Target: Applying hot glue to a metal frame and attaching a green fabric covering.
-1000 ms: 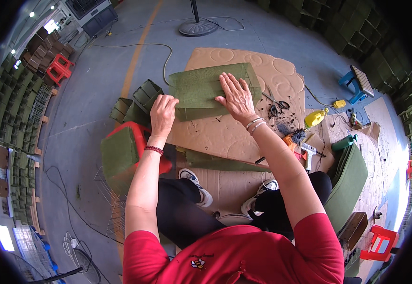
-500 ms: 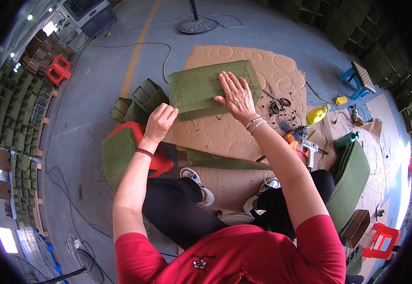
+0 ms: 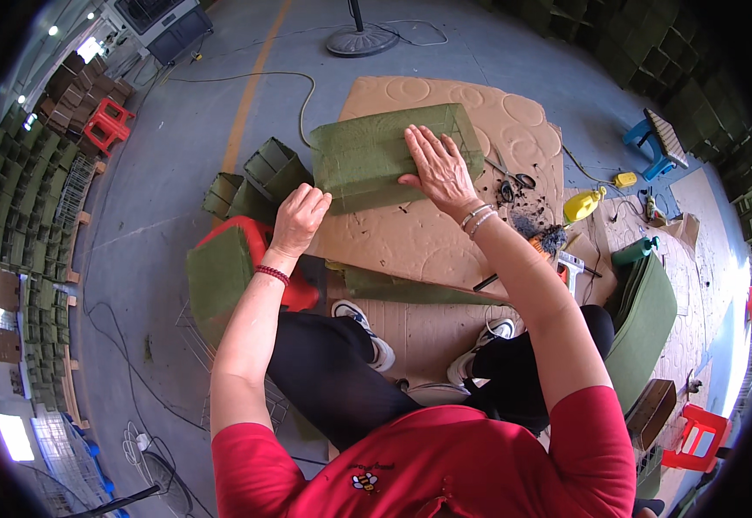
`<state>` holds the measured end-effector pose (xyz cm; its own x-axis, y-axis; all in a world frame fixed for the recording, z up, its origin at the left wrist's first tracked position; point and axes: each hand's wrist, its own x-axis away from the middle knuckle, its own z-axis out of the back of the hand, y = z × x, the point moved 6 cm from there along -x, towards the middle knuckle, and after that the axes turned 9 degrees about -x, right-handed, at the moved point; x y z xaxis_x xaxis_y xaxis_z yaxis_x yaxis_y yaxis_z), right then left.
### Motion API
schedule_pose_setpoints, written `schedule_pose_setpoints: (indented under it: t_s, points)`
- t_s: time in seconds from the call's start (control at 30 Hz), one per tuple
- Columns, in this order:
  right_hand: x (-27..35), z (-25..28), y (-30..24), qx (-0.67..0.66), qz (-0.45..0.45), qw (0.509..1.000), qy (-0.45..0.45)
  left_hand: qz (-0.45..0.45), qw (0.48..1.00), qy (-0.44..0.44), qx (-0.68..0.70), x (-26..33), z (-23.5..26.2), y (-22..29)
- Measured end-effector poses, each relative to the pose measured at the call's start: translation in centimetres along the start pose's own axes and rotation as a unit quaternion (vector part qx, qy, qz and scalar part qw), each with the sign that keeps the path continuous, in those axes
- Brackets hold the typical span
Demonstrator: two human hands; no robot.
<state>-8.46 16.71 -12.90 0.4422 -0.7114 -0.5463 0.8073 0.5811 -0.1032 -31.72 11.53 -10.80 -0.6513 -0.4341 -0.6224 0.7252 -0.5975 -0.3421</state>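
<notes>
A long green fabric-covered box (image 3: pixel 363 151) lies across a cardboard-topped work surface (image 3: pixel 445 250). My right hand (image 3: pixel 441 168) rests flat on the box's upper face toward its right end, fingers stretched out. At the near left corner of the box, my left hand (image 3: pixel 300 217) is closed in a pinch. Whatever its fingertips grip is too small or hidden to make out. To the left of that hand stand open green boxes (image 3: pixel 274 166), beside a red stool (image 3: pixel 302 293) with a green piece (image 3: pixel 220 272) on it.
Right of the box lie scissors (image 3: pixel 507 183) among dark scraps, a glue gun (image 3: pixel 573 266), a yellow bottle (image 3: pixel 583 205) and a teal bottle (image 3: pixel 635 250). Stacked green sheets (image 3: pixel 644 328) stand by my right knee. A blue-legged stool (image 3: pixel 652 147) is farther off.
The box and both hands have shifted slightly to the right in the picture, along with the work surface. The hold of each hand looks the same.
</notes>
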Motion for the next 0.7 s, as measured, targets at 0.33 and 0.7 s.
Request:
schedule_pose_setpoints:
  t_s: [0.33,0.7]
  points:
    - [-0.2,0.2,0.1,-0.014,0.012,1.0,0.02,0.08,0.992,0.027,0.09,0.5,0.0,-0.7]
    - [-0.1,0.1,0.1,-0.019,0.004,1.0,0.004,0.09,0.991,0.015,0.097,0.1,1.3,-1.0]
